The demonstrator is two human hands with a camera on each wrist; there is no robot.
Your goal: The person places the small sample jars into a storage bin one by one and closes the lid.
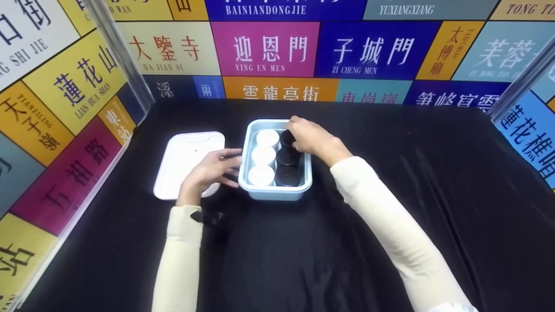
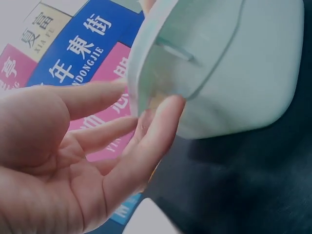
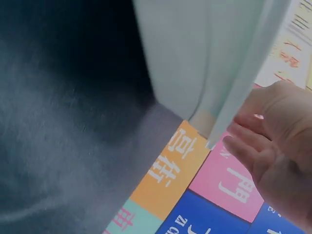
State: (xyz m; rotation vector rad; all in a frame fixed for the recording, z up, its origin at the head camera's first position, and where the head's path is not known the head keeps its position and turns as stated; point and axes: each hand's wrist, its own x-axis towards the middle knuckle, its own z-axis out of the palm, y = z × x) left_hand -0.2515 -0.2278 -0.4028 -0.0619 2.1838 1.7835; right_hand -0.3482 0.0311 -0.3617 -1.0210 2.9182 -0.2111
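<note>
A pale blue plastic box (image 1: 275, 195) stands upright with its top uncovered. Inside are two rows of round-topped cylinders: white cylinders (image 1: 261, 175) on the left, black cylinders (image 1: 287, 174) on the right. My right hand (image 1: 318, 141) reaches over the box's far right edge, thumb and fingers around the farthest black cylinder (image 1: 287, 138); the rim hides part of the fingers in the right wrist view. My left hand (image 1: 212, 169) is at the box's left side, fingers spread and extended, their tips by the rim (image 2: 139, 78) in the left wrist view. It holds nothing.
A white lid (image 1: 182, 158) lies flat left of the box, partly under the left hand. Black cloth (image 1: 390, 173) covers the table. Coloured sign panels (image 1: 264, 47) with lettering rise behind and at the sides. A dark strap (image 1: 208, 216) sits on the left wrist.
</note>
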